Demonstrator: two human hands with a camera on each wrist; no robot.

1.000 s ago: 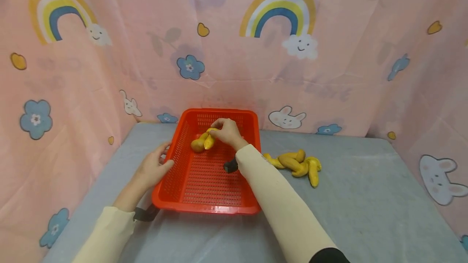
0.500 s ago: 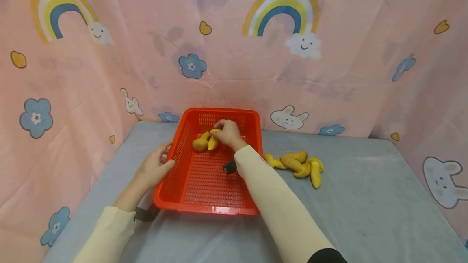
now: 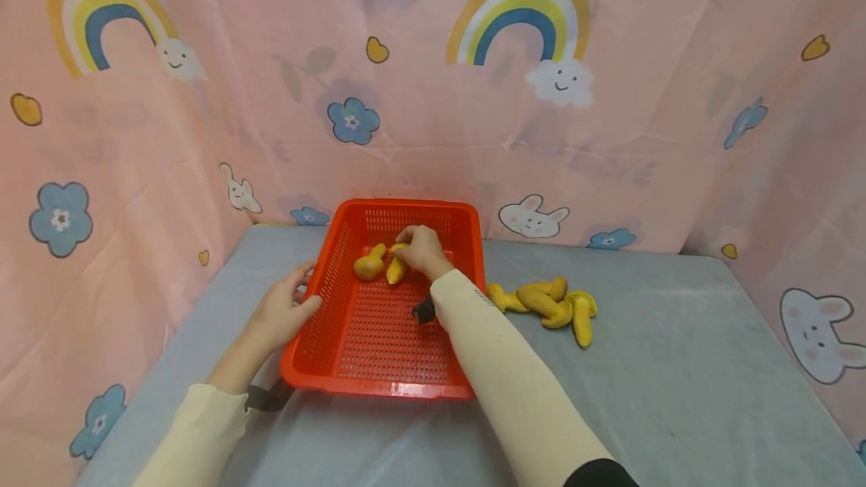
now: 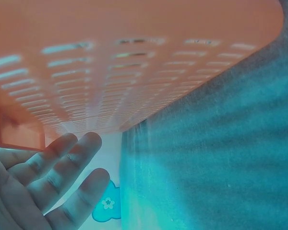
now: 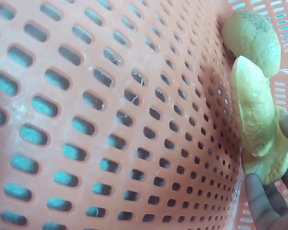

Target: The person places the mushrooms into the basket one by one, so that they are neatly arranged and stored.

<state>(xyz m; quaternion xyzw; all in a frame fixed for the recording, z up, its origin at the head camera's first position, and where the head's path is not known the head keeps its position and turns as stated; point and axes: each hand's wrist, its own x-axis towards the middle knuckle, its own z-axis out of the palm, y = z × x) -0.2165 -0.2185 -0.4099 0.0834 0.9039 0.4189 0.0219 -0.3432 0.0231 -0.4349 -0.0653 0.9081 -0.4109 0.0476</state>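
Note:
In the head view my right hand (image 3: 422, 250) reaches into the red plastic basket (image 3: 379, 388) and pinches a yellow mushroom (image 3: 396, 269) near the basket's back. Thumb and fingertips sit at its cap in the right wrist view, while the pale stem (image 5: 252, 105) points away from the hand. Just left of it lies a browner mushroom (image 3: 368, 266) on the basket floor. My left hand (image 3: 280, 313) is at the basket's left side, its thumb by the rim. Its fingers (image 4: 72, 163) extend loosely beside the slotted outer wall in the left wrist view.
Several more yellow mushrooms (image 3: 544, 303) lie in a cluster on the grey table (image 3: 676, 367), right of the basket. A pink patterned curtain (image 3: 419, 58) hangs behind the table and along both sides.
My right hand has shifted slightly right with the yellow mushroom, opening a gap from the browner one. The stem has also moved a little lower. My left hand stays at the basket's side.

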